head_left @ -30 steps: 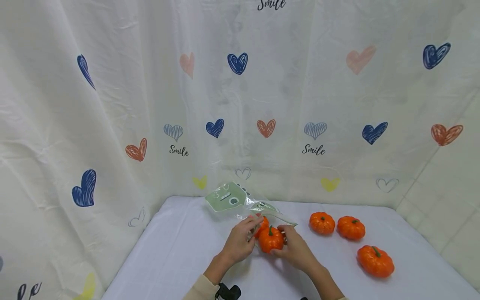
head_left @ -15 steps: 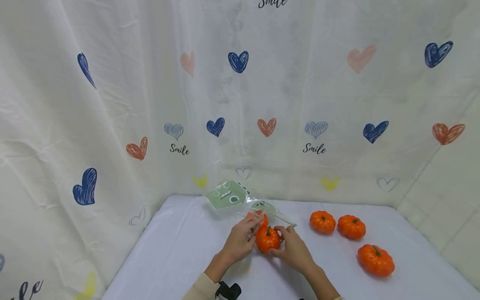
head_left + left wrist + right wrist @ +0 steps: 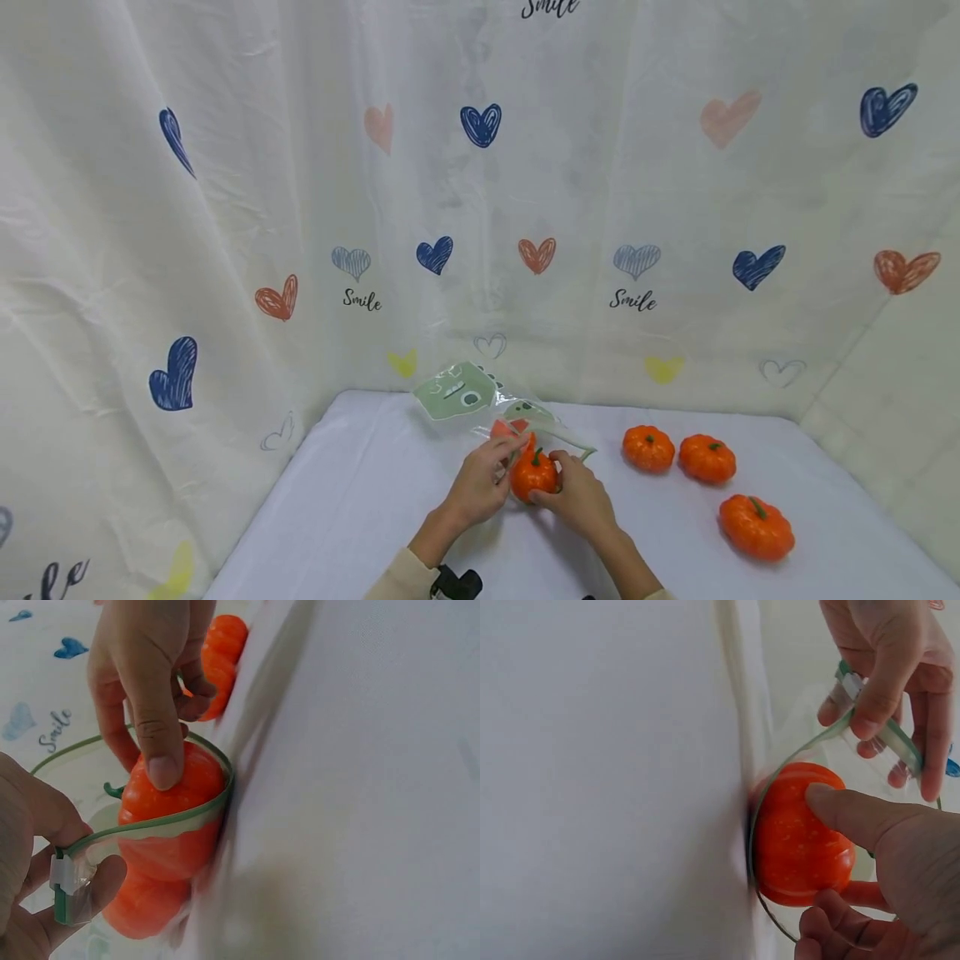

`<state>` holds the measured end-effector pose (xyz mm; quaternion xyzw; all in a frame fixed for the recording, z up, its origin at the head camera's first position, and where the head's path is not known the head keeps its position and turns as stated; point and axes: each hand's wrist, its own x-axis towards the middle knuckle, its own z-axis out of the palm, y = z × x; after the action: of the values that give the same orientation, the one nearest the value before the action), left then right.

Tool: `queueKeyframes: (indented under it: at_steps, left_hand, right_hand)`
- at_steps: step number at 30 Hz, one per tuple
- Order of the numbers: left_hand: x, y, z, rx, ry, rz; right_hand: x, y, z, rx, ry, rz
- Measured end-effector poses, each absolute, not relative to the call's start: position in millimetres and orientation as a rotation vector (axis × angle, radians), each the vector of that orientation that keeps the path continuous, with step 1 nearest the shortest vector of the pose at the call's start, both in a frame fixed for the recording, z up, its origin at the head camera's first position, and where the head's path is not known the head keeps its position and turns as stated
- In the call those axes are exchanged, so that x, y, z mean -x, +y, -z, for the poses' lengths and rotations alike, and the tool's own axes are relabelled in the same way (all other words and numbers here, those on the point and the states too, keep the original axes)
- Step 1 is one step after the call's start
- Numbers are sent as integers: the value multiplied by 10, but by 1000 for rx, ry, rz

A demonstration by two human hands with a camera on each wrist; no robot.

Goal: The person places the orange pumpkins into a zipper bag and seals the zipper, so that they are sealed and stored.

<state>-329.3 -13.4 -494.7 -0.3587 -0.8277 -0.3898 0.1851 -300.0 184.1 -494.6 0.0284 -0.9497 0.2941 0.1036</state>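
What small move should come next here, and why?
Probably ease the right hand's pumpkin deeper into the bag: it sits only partly past the green rim, which the left hand pinches near the white slider.

Free tabletop [image 3: 337,508] stretches left of zip bag [image 3: 459,398]; gripped pumpkin [image 3: 529,475] crowds bag's mouth; loose pumpkins [image 3: 707,458] obstruct right side, curtain [image 3: 570,350] far edge.

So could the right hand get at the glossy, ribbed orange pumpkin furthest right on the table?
Not now, it seems: the right hand holds another ribbed orange pumpkin in the mouth of a clear plastic bag. Once free, it probably could: only white cloth shows between it and the rightmost pumpkin.
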Motion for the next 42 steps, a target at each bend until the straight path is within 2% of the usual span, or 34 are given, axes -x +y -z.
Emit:
queueKeyframes:
  at_steps: [24, 42]
  left_hand:
    - [3294, -78, 4912, 1042, -2308, 1081]
    - [3267, -141, 4910, 974, -2421, 1076]
  right_hand:
    - [2968, 1830, 4946, -75, -2766, -963]
    - [2943, 1842, 4915, -406, -2757, -1299]
